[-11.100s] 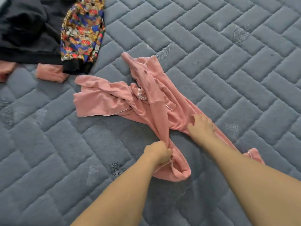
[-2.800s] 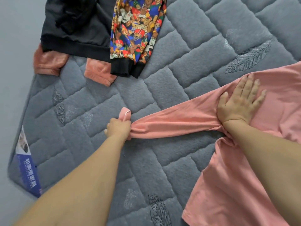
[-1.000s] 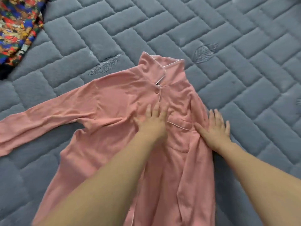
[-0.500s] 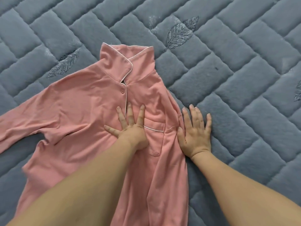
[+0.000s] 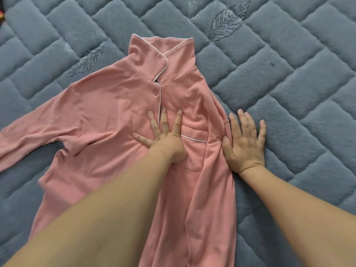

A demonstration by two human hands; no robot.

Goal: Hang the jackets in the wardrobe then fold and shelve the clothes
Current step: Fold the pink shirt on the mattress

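Observation:
A pink pyjama shirt (image 5: 107,116) with white piping, a collar and a chest pocket lies face up on the grey quilted mattress (image 5: 289,78). Its left sleeve stretches out to the left edge of view. The right side is folded in along the body. My left hand (image 5: 163,133) presses flat on the chest, fingers spread, beside the pocket. My right hand (image 5: 244,143) lies flat with straight fingers on the mattress, its thumb side against the shirt's folded right edge.
Embroidered leaf patterns (image 5: 223,26) mark the mattress above the collar. A sliver of the colourful printed garment (image 5: 1,15) shows at the top left edge.
Since one second ago both hands have spread flat and slid slightly; the right hand moved off the shirt onto the mattress beside it. The view has moved closer over the shirt.

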